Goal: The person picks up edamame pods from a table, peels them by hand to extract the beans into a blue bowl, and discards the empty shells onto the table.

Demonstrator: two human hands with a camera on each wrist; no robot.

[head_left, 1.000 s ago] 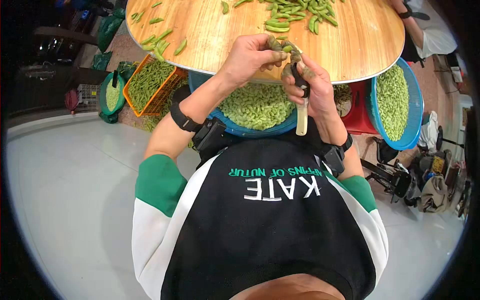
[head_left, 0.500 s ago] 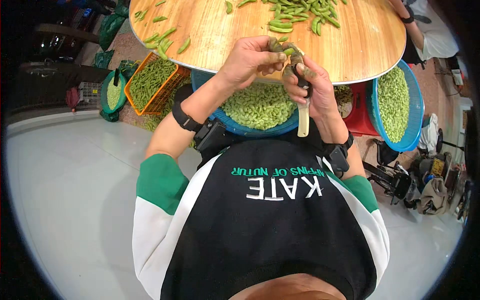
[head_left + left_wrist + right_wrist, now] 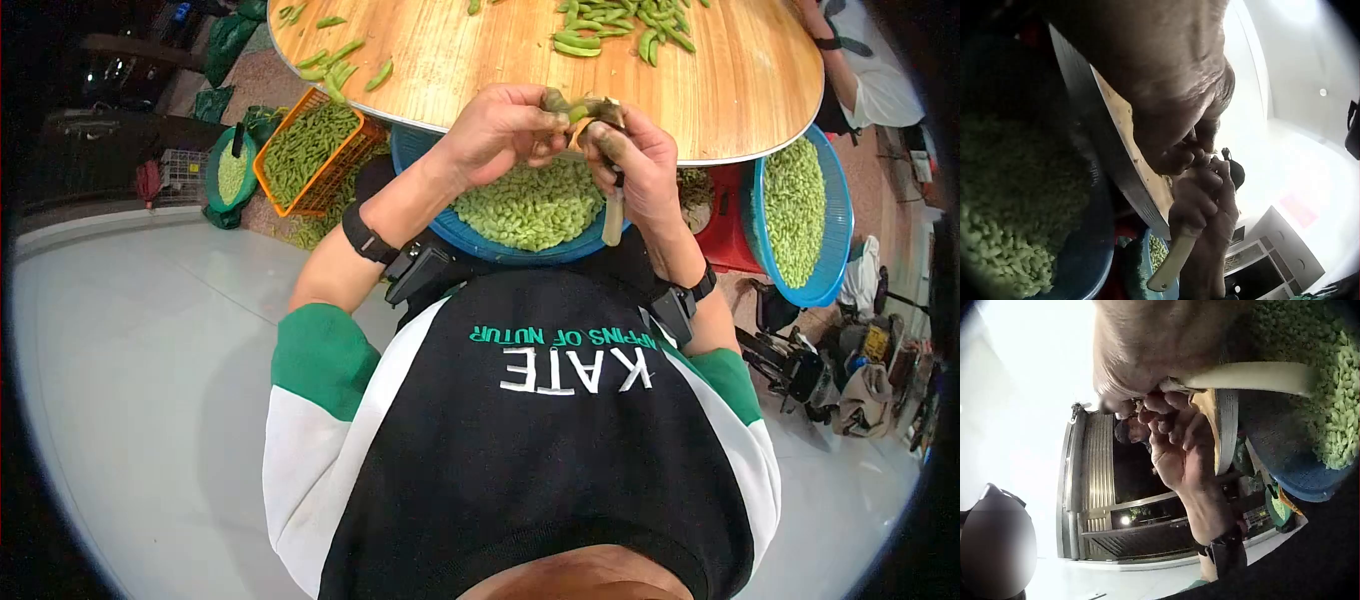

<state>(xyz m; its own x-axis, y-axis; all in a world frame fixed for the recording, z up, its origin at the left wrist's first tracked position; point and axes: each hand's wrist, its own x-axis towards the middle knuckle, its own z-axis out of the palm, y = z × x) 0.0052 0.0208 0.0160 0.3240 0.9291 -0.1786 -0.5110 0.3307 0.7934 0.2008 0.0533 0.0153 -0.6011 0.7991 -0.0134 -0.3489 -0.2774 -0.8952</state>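
Both hands meet above the table's near edge. The left hand point(image 3: 508, 132) pinches a green pod point(image 3: 577, 114) between thumb and fingers. Curled round a knife with a pale handle point(image 3: 613, 217), the right hand point(image 3: 640, 165) has its thumb beside the pod; the handle points down out of the fist. In the left wrist view the same handle point(image 3: 1174, 262) sticks out below the right hand point(image 3: 1200, 206). The right wrist view shows the handle point(image 3: 1254, 376) close up, with the left hand point(image 3: 1179, 450) beyond it. The blade is mostly hidden by the fingers.
Pods point(image 3: 640, 22) lie on the round wooden table point(image 3: 480, 60). Under the hands stands a blue basin of shelled beans point(image 3: 530, 210); another blue basin point(image 3: 840, 240) is at right. An orange crate of pods point(image 3: 305, 155) stands left. Another person's arm point(image 3: 840, 75) is at top right.
The hands have shifted slightly right and down in the head view, still together. The right hand has turned a little over the pod, its thumb now nearer the left fingers. The view has moved somewhat.
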